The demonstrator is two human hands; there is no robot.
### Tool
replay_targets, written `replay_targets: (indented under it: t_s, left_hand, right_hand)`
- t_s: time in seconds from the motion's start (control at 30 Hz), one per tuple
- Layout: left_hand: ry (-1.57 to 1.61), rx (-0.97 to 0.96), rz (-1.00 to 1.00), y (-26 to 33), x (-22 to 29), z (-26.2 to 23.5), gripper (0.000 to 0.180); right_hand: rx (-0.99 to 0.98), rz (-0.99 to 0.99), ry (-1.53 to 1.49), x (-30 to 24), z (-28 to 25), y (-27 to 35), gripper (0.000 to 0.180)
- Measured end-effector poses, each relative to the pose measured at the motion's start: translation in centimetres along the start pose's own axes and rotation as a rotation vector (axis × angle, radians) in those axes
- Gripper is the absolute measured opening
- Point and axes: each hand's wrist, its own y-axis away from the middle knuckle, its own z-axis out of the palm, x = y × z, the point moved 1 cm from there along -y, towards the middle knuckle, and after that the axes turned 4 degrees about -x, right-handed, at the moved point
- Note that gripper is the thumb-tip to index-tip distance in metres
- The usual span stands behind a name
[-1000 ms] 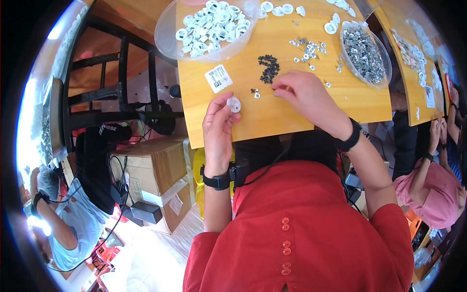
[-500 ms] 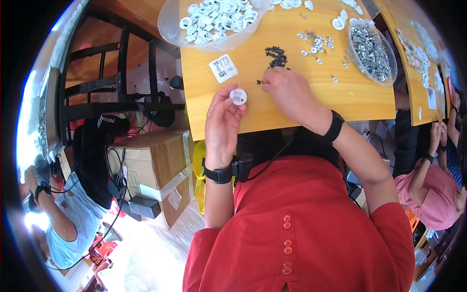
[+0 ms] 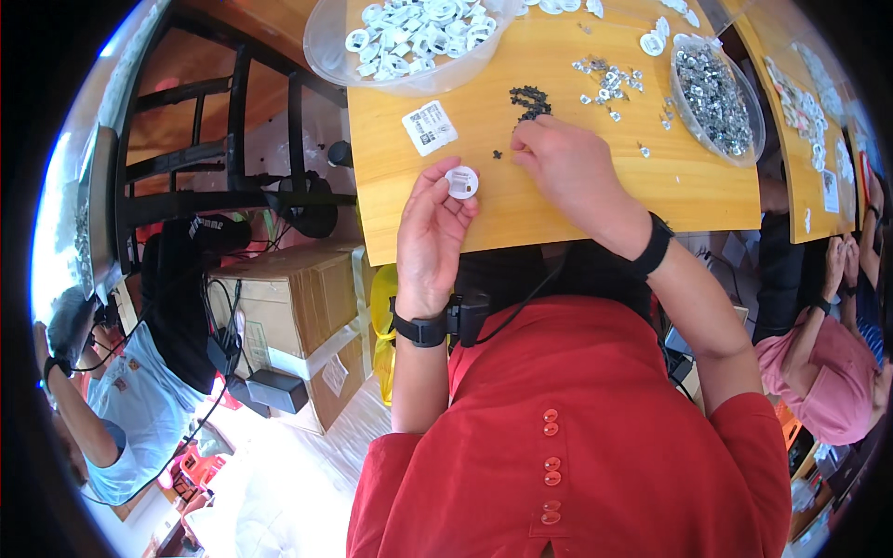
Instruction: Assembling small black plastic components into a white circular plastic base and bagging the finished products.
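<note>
Right now the left hand [image 3: 430,244] is holding a small white round cap [image 3: 461,182] pinched between its fingertips, raised just above the near edge of the wooden worktop [image 3: 558,209]. The right hand [image 3: 569,172] is reaching down onto the worktop with its fingers drawn narrow together at a little pile of small dark parts [image 3: 530,100]; whether it is already gripping one of them I cannot tell, since the fingertips are hidden under the knuckles.

Beside the dark parts, loose silvery metal bits [image 3: 605,79] are lying scattered, and a clear bowl of the same silvery pieces [image 3: 716,93] is sitting to the right. A larger clear bowl of white caps [image 3: 409,37] is standing at the far left of the worktop, with a small white printed label [image 3: 430,127] lying flat just below it.

As I judge it, the main risk is the tiny dark part slipping from the right fingers while it is being carried across to the cap, because it is so small and the pinch is blind. The cap is also hovering close to the worktop's edge, so a loosened grip could be sending it down toward the cardboard boxes [image 3: 288,316] and cables below. A careless sweep of the right wrist could be scattering the silvery bits too.
</note>
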Motion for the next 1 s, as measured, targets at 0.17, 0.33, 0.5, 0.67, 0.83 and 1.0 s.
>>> replay_targets:
  t_s: [0.17, 0.33, 0.5, 0.67, 0.83, 1.0]
  left_hand:
    - [-0.015, 0.002, 0.008, -0.1, -0.1, 0.0, 0.029]
    - [-0.051, 0.052, 0.015, 0.0, -0.1, 0.5, 0.024]
    - [-0.976, 0.220, 0.178, -0.5, -0.2, 0.5, 0.016]
    - [-1.570, 0.292, 0.426, -2.2, -0.7, 2.5, 0.014]
    - [-1.674, 0.249, 0.454, -2.6, -1.1, 3.3, 0.016]
    - [-1.624, 0.266, 0.435, -2.7, -1.3, 3.6, 0.007]
  right_hand:
    - [-0.055, -0.028, 0.024, -0.7, 0.8, -0.9, 0.015]
    - [-0.032, -0.032, 0.032, -0.7, 1.6, -1.1, 0.014]
    - [-0.031, -0.070, 0.077, -0.6, 2.0, -1.1, 0.010]
    - [-0.042, -0.048, 0.072, -0.1, 2.2, -0.9, 0.009]
    - [0.013, -0.202, 0.062, 0.0, 1.8, -0.7, 0.007]
    - [0.039, -0.154, 0.078, 0.0, 1.8, -0.6, 0.007]
